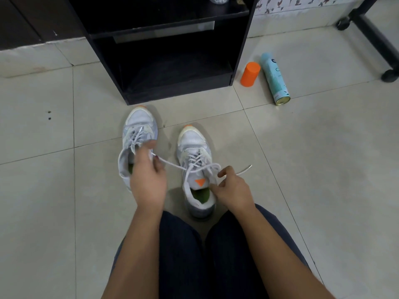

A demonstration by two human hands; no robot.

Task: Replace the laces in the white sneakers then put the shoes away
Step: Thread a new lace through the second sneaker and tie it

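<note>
White sneakers with orange toe tips stand side by side on the pale tiled floor (302, 169), toes pointing at a black shelf unit (172, 61). The left sneaker (138, 126) sits a little nearer the shelf than the right sneaker (194, 143), which rests just in front of the person's knees in dark trousers (183, 255).

The left hand (149, 180) hovers over the left sneaker's opening, its fingers curled and pinching a white lace (172, 165). The lace runs taut from there across to the right sneaker's eyelets. The right hand (233, 190) is at that shoe's collar, with finger and thumb nipping the lace. A loose tip pokes out to the right past the fingers.

Off to the right, an orange cap (250, 74) and a pale blue spray can (274, 78) lie touching on the tiles.
</note>
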